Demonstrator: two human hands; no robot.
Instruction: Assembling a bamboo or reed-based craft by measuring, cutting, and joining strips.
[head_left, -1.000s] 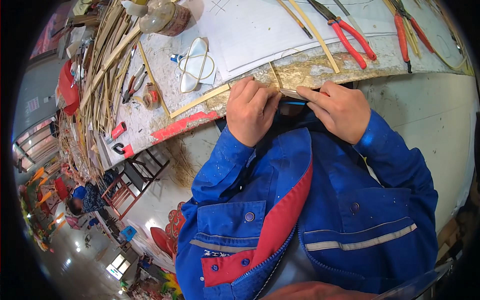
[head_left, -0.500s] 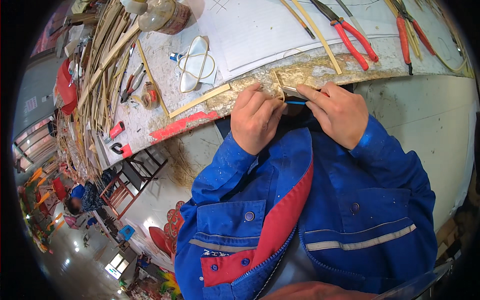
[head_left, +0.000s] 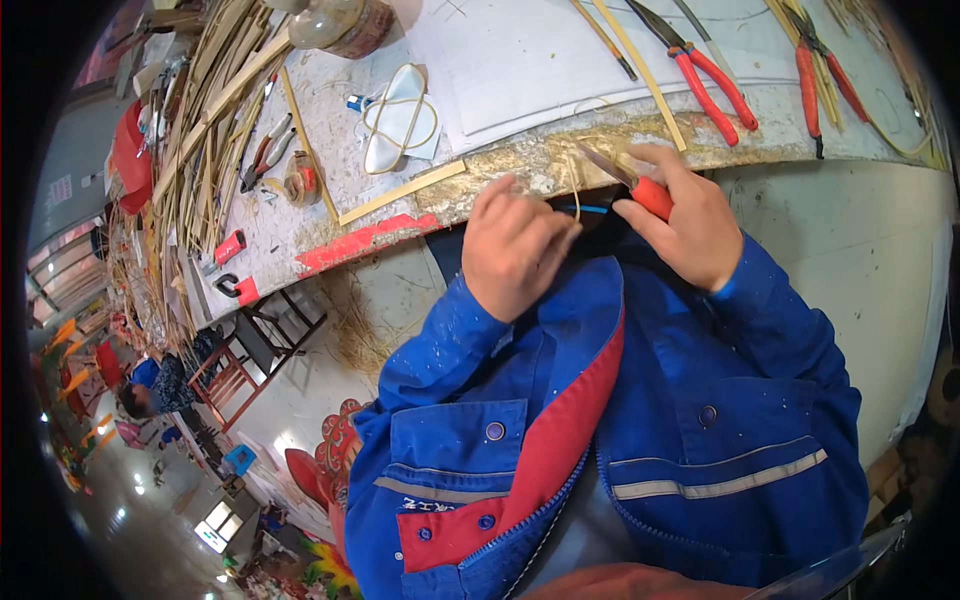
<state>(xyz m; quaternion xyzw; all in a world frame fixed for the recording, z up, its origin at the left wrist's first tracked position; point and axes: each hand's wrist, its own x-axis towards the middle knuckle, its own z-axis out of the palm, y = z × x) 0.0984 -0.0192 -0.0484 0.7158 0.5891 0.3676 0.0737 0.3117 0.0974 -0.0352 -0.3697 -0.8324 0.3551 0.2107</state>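
Note:
My right hand (head_left: 697, 222) is wrapped round the red handle of a knife (head_left: 653, 199). Its blade points up and left over the front edge of the workbench (head_left: 540, 160). Close beside the blade, my left hand (head_left: 510, 245) pinches a thin, pale bamboo strip (head_left: 575, 180) between thumb and fingers. The strip stands roughly upright, its upper end near the blade tip. A short blue strip (head_left: 592, 209) shows below the bench edge, between my hands.
A flat bamboo piece (head_left: 400, 193) lies along the bench edge, near a white mask (head_left: 397, 120). Red-handled pliers (head_left: 708, 85) and a second pair (head_left: 808, 80) rest at right, beside paper (head_left: 530, 70). Bamboo strips (head_left: 210, 120) and a jar (head_left: 345, 25) stand at left.
The knife has turned and lifted away from the left hand, so its blade and red handle show more. The strip now stands more upright in my left fingers.

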